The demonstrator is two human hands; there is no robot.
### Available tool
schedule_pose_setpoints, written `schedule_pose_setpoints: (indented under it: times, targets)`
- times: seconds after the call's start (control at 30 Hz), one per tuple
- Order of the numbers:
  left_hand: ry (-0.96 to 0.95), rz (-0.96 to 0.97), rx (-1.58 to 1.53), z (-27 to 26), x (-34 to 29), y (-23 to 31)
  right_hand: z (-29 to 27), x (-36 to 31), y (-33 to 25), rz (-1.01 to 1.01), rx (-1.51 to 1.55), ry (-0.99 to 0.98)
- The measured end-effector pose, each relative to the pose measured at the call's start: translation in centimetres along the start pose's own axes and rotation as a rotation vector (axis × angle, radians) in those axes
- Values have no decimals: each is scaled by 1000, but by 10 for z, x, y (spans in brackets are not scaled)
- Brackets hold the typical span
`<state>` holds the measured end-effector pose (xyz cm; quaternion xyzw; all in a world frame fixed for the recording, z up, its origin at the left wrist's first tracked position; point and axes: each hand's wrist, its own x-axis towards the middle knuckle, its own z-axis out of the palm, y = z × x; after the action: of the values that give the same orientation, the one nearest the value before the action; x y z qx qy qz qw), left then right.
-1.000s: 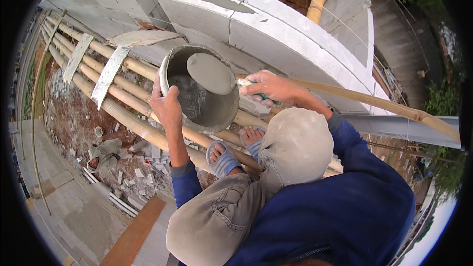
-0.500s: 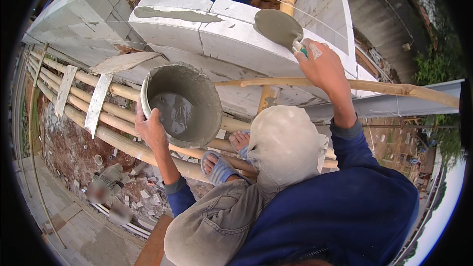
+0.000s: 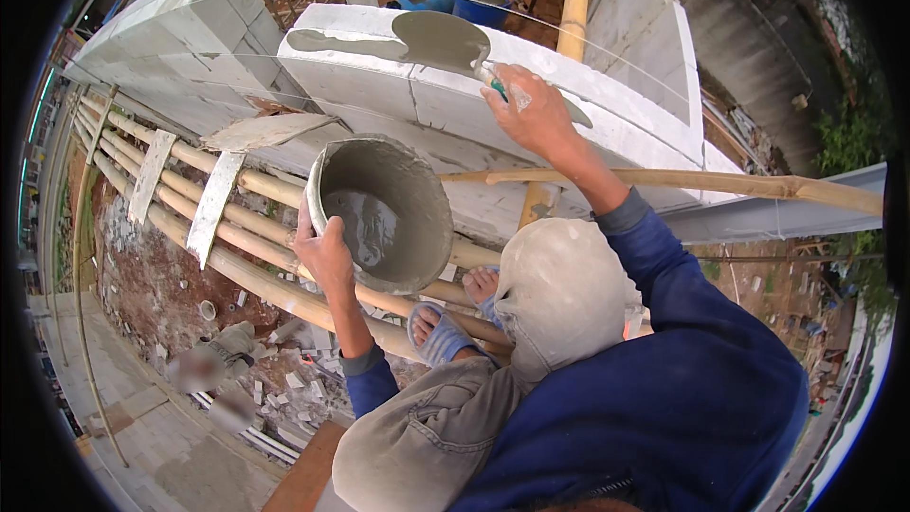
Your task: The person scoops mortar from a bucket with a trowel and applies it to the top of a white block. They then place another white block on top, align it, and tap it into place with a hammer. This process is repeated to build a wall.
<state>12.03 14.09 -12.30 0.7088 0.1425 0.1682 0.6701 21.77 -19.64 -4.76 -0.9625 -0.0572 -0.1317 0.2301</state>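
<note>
My left hand (image 3: pixel 324 251) is closed on the rim of a mortar-caked bucket (image 3: pixel 417 218), tilted so its open mouth shows. Wet grey mortar (image 3: pixel 368 223) lies in its bottom. My right hand (image 3: pixel 533 109) grips the handle of a round-bladed trowel (image 3: pixel 438 41). The blade, covered in grey mortar, lies over the top of the white block wall (image 3: pixel 365 95). A strip of mortar (image 3: pixel 332 43) runs along the wall top to the left of the blade, and another patch (image 3: pixel 576 114) shows just right of my hand.
Bamboo poles (image 3: pixel 275 294) form the scaffold under my feet, with the ground far below. One bamboo pole (image 3: pixel 682 180) crosses at the right; another (image 3: pixel 573 5) stands behind the wall. A thin string spans above the blocks. Blue drums (image 3: pixel 483 0) stand beyond. A person (image 3: pixel 223 351) is below left.
My right hand has moved the trowel leftward along the wall top toward the mortar strip. A mortar patch now shows where the trowel was. My left hand still holds the bucket.
</note>
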Motion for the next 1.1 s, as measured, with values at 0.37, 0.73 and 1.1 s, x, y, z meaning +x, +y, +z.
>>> schedule_pose_setpoints:
  times: [0.37,0.73,1.1]
  targets:
    - [6,-33,53,-3,-3,3,-51,-54,11,284,94,15]
    - [3,-20,59,-11,5,-9,134,-98,-54,-527,23,-582]
    - [-3,-66,203,9,0,14,138,-91,-72,-171,314,-1166]
